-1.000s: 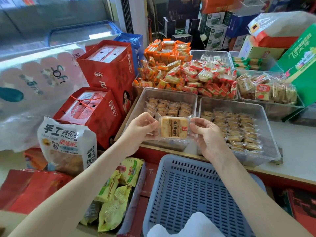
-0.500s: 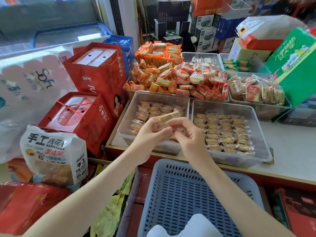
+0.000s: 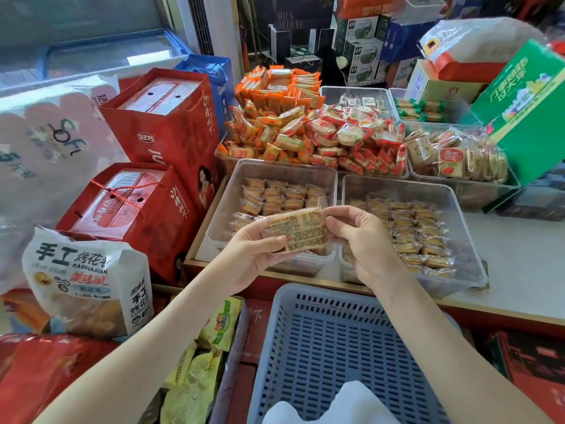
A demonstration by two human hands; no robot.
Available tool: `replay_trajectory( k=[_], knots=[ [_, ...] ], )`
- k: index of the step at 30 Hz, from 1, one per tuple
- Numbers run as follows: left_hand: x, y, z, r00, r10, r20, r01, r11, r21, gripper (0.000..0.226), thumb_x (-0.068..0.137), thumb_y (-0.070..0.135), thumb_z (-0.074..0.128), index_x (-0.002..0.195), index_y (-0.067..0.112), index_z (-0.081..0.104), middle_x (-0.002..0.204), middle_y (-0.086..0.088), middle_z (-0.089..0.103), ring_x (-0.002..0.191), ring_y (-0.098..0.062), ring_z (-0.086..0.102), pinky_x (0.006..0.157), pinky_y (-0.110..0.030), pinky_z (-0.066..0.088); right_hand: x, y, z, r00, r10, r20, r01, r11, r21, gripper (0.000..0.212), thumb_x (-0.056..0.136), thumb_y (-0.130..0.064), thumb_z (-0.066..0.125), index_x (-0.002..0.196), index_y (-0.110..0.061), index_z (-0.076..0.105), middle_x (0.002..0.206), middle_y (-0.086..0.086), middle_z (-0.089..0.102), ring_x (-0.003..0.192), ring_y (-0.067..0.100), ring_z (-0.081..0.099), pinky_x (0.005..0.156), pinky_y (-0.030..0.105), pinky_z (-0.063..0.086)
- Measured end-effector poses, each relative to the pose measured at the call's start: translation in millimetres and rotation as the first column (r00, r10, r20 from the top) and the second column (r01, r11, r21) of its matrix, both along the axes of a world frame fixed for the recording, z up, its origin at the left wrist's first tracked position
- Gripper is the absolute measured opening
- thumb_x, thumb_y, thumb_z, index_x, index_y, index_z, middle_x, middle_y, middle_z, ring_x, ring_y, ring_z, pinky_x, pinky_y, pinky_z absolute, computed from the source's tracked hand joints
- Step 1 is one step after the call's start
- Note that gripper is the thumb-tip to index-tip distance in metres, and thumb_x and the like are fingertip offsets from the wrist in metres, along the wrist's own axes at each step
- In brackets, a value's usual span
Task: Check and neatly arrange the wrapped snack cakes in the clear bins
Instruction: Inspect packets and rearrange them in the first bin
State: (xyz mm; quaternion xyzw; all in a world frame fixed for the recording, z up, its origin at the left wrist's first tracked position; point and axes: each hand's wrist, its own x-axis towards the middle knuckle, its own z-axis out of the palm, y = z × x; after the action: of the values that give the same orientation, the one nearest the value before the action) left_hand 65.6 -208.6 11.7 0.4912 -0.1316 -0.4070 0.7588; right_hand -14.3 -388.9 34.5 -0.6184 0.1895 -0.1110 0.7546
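Two hands (image 3: 256,252) (image 3: 363,243) pinch crinkly rectangular wrapped cake (image 3: 298,229).

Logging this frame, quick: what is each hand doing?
Left hand: grips the wrapped snack cake at its left end.
Right hand: pinches that cake's right end.

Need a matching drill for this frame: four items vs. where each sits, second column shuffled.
Items:
1. cake
2. basket
3. green box
4. left bin

Places:
A. far right, tilted
B. held between left hand and right hand
C. on the counter, behind the left hand
D. nearest the camera, below the counter edge

Pairs: 1-B; 2-D; 3-A; 4-C
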Motion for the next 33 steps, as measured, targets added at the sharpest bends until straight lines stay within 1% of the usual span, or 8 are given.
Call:
replay_trajectory(
  k=[5, 7, 9, 14, 20, 25, 30, 33],
  knots=[
    [8, 4, -5, 0.999, -0.015, -0.03, 0.015, 1.0, -0.018, 0.048, 0.085, 0.001, 0.056, 0.132, 0.001, 0.05, 0.13, -0.019, 0.062, 0.12, -0.032, 0.06, 0.099, -0.041, 0.051, 8, 2, -1, 0.999, 0.037, -0.034, -0.025, 0.953, 0.303, 0.022, 0.093, 0.007, 0.05, 0.085, -0.005, 0.066, 0.081, 0.007, 0.073, 0.073, 0.015, 0.069, 0.062, 0.023, 0.056],
    [12, 5, -8, 1.0, -0.011, -0.03, 0.011, 1.0, 0.012, 0.045, 0.091, 0.006, 0.057, 0.134, 0.0, 0.048, 0.132, -0.019, 0.06, 0.121, -0.032, 0.059, 0.1, -0.041, 0.05, 14, 3, -10, 0.995, -0.008, -0.101, 0.0, 0.997, -0.072, 0.015, 0.092, 0.002, 0.056, 0.093, -0.009, 0.065, 0.089, 0.002, 0.07, 0.082, 0.014, 0.064, 0.07, 0.019, 0.053],
    [18, 4, -12, 0.998, 0.053, -0.036, -0.05, 0.996, 0.072, 0.047, 0.09, 0.009, 0.059, 0.135, 0.0, 0.048, 0.132, -0.02, 0.06, 0.119, -0.032, 0.06, 0.099, -0.04, 0.051, 17, 10, -18, 0.992, -0.087, -0.091, 0.012, 0.787, -0.617, 0.019, 0.09, -0.007, 0.063, 0.107, -0.015, 0.058, 0.099, -0.004, 0.06, 0.09, 0.008, 0.056, 0.076, 0.011, 0.046],
    [34, -2, -17, 0.985, 0.147, 0.091, -0.164, 0.964, 0.211, 0.039, 0.091, 0.015, 0.06, 0.129, 0.007, 0.053, 0.116, -0.013, 0.067, 0.093, -0.017, 0.069, 0.076, -0.028, 0.058, 34, 37, -30, 0.958, 0.2, -0.204, -0.279, 0.512, -0.812, 0.075, 0.085, -0.051, 0.061, 0.146, -0.017, 0.035, 0.144, -0.004, 0.041, 0.132, 0.012, 0.037, 0.109, 0.026, 0.033],
    [67, 6, -26, 0.969, -0.028, 0.246, -0.055, 0.945, 0.323, 0.045, 0.094, 0.042, 0.047, 0.137, 0.03, 0.05, 0.13, 0.011, 0.063, 0.118, -0.006, 0.06, 0.099, -0.025, 0.048, 94, 23, -51, 0.967, 0.117, -0.228, -0.211, 0.869, -0.447, 0.034, 0.095, -0.027, 0.058, 0.128, -0.021, 0.048, 0.101, -0.008, 0.063, 0.088, 0.011, 0.062, 0.06, 0.004, 0.044],
    [136, 21, -69, 0.597, -0.377, 0.708, -0.421, 0.604, 0.676, 0.046, 0.102, 0.028, 0.047, 0.147, 0.026, 0.041, 0.142, 0.004, 0.052, 0.125, -0.01, 0.053, 0.103, -0.022, 0.039, 162, 0, -84, 0.943, 0.189, -0.275, -0.303, 0.833, -0.463, 0.033, 0.096, -0.025, 0.057, 0.128, -0.024, 0.048, 0.107, -0.015, 0.059, 0.098, 0.004, 0.057, 0.07, 0.004, 0.041],
    [176, 7, -117, 0.208, -0.91, 0.359, -0.489, 0.221, 0.844, 0.073, 0.102, 0.052, 0.027, 0.155, 0.013, -0.004, 0.161, 0.001, -0.006, 0.151, -0.017, -0.004, 0.116, -0.04, -0.015, 205, -8, -132, 0.841, 0.323, -0.434, -0.534, 0.619, -0.575, 0.05, 0.097, -0.02, 0.056, 0.144, -0.015, 0.038, 0.138, -0.002, 0.049, 0.13, 0.014, 0.043, 0.099, 0.013, 0.034],
    [180, -4, -132, 0.194, -0.947, 0.255, -0.45, 0.145, 0.881, 0.079, 0.098, 0.062, 0.017, 0.154, 0.014, -0.01, 0.162, -0.001, -0.011, 0.15, -0.017, -0.01, 0.115, -0.048, -0.019, 210, -15, -158, 0.786, 0.307, -0.537, -0.619, 0.386, -0.684, 0.052, 0.098, -0.02, 0.053, 0.147, -0.016, 0.035, 0.148, 0.001, 0.041, 0.139, 0.018, 0.034, 0.112, 0.028, 0.027]
  ],
)
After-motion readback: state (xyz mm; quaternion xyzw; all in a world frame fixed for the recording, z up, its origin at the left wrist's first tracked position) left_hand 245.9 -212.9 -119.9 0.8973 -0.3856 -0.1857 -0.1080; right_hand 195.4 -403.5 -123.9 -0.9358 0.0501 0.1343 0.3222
